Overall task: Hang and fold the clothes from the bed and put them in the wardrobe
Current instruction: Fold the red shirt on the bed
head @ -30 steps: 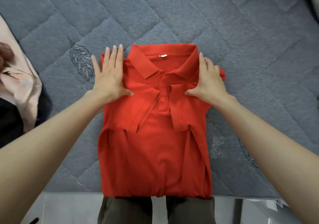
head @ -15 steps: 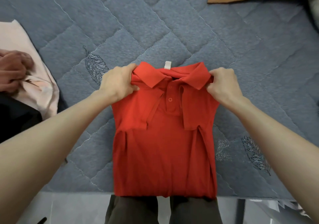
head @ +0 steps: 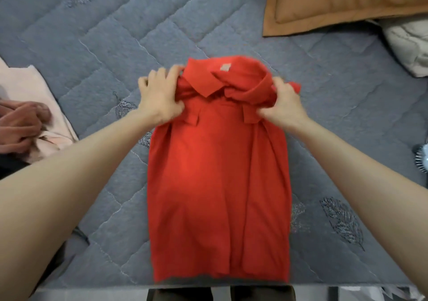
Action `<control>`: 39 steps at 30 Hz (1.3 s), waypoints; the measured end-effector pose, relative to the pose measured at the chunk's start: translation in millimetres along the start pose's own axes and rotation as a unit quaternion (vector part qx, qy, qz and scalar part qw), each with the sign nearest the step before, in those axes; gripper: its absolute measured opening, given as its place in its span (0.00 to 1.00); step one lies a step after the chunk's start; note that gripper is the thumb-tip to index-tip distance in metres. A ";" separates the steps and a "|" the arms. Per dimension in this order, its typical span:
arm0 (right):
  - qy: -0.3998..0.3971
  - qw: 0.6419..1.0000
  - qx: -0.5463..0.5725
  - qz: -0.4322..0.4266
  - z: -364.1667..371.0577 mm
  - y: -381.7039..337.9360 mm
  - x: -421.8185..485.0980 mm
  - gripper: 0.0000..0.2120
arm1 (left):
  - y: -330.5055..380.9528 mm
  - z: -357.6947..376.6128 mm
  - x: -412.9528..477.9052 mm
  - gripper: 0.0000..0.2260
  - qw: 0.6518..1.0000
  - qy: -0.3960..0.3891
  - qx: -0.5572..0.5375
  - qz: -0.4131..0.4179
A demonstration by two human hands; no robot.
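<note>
A red polo shirt (head: 217,185) lies face up on the grey quilted bed (head: 115,34), its sides folded in and its hem at the bed's near edge. My left hand (head: 159,96) grips the shirt's left shoulder beside the collar. My right hand (head: 283,106) grips the right shoulder. The collar end is lifted off the bed and bunched between both hands, with a small label showing at the neck.
A pale pink garment (head: 34,106) lies at the left edge with another person's hands (head: 20,124) on it. A brown pillow (head: 347,1) sits at the back right, with a whitish bundle (head: 410,43) beside it. A small round object (head: 421,159) shows at the right edge.
My hands went from pressing flat on the shoulders to gripping them. The collar end has risen off the bed and curls toward me.
</note>
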State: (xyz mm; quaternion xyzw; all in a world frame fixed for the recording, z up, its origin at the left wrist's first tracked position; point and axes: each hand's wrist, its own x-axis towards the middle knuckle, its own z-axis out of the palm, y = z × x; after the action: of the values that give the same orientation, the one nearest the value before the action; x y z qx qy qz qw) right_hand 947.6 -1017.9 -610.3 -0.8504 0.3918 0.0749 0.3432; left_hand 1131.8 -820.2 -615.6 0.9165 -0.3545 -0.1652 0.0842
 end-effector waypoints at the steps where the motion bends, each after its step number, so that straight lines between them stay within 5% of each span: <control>1: -0.052 0.998 0.008 0.028 8.6 7.1 -6.0 0.34 | -3.2 11.4 -7.0 0.33 0.999 -0.047 0.006 -0.024; 4: -0.043 0.998 0.012 0.047 28.6 20.2 -18.9 0.38 | -8.4 36.7 -18.3 0.36 0.997 -0.053 -0.013 -0.052; 8: 0.100 0.995 0.025 -0.006 35.5 15.4 -16.0 0.24 | -1.3 44.1 -9.4 0.40 0.993 -0.024 -0.094 -0.072; 12: 0.122 0.990 0.057 -0.048 29.9 3.7 -0.4 0.09 | 6.0 40.0 3.7 0.24 0.996 0.008 -0.082 -0.044; 15: 0.168 0.980 0.075 -0.077 16.2 -9.0 17.5 0.06 | 8.7 26.2 17.6 0.12 0.993 0.076 -0.085 -0.042; 18: 0.192 0.973 0.085 -0.096 0.1 -23.8 38.3 0.08 | 15.4 4.1 39.0 0.10 0.979 0.152 -0.130 -0.030; 23: 0.151 0.983 0.071 -0.074 -3.4 -22.8 52.4 0.12 | 21.0 -2.5 52.5 0.15 0.978 0.178 -0.105 -0.016; 28: -0.015 0.993 -0.110 -0.033 15.5 13.2 36.3 0.21 | -12.0 27.2 20.6 0.28 0.983 0.033 0.112 0.140; 34: 0.150 0.975 -0.121 -0.110 12.2 0.3 51.5 0.11 | -5.9 42.6 24.1 0.18 0.988 0.135 0.024 0.070; 39: -0.032 0.971 -0.220 -0.092 11.3 -8.9 89.1 0.33 | 8.7 47.5 63.8 0.29 0.992 -0.032 0.072 0.099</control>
State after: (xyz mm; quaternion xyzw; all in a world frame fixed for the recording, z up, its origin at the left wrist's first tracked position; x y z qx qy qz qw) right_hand 1016.3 -1061.4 -649.4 -0.9345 0.2749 0.1541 0.1654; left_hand 1153.5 -871.6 -673.0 0.8748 -0.4572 -0.1590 0.0224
